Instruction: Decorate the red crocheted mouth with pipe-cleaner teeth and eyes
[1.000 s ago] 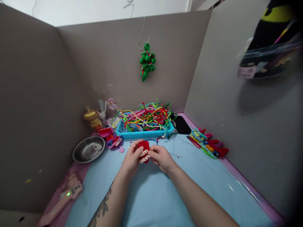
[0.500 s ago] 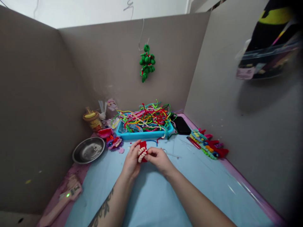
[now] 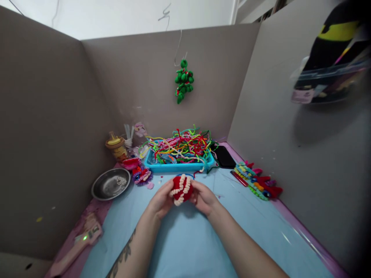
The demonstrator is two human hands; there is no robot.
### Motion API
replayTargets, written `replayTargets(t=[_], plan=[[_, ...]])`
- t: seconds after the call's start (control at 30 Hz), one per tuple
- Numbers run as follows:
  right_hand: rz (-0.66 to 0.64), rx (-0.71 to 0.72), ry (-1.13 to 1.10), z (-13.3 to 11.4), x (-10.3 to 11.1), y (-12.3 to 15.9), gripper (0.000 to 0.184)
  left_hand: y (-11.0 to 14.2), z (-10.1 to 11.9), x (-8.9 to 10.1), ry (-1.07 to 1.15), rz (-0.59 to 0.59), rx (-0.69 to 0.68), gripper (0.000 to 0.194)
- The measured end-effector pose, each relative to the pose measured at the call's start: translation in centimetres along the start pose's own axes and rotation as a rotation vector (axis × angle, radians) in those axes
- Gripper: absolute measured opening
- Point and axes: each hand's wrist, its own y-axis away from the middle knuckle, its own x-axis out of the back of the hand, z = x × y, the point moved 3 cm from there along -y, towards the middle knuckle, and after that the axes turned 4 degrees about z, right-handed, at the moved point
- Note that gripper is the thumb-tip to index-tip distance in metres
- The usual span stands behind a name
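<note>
Between both hands, over the blue-covered table (image 3: 185,239), is a red crocheted piece (image 3: 178,188) with curly cream trim running across it. My left hand (image 3: 162,199) grips its left edge, and my right hand (image 3: 203,197) grips its right edge. The piece faces up, spread wide between the fingers. Just beyond it, a blue strand (image 3: 188,175) lies on the table, partly hidden. Some of my fingertips are hidden behind the piece.
A blue tray (image 3: 174,168) of colourful yarn scraps stands at the back. To the left are a metal bowl (image 3: 100,189) with small white bits, a crocheted piece (image 3: 142,175), a cup (image 3: 117,148) and a pink glue gun (image 3: 75,253). Right: a phone (image 3: 224,157), a red pen (image 3: 239,178) and crocheted fish (image 3: 257,183).
The red piece has been turned and opened out, showing more of its cream trim. My right hand has moved from pinching near its middle to holding its right edge. The view has shifted slightly.
</note>
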Motion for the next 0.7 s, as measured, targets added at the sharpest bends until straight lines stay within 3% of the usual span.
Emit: replayTargets(t=[0.17, 0.3, 0.5, 0.7], plan=[[0.062, 0.068, 0.134, -0.2, -0.6, 0.4, 0.032, -0.2, 0.1, 0.0, 0.014, 0.016, -0.027, 0.036], [0.079, 0.161, 0.365, -0.5, -1.2, 1.1, 0.044, -0.4, 0.3, 0.2, -0.031, 0.017, -0.055, 0.038], [0.107, 0.228, 0.546, -0.6, -1.2, 1.1, 0.033, -0.5, 0.3, 0.5, -0.015, -0.018, -0.036, 0.035], [0.142, 0.242, 0.577, -0.8, -1.3, 1.2, 0.027, -0.6, 0.2, 0.5, 0.034, -0.007, 0.002, 0.033]])
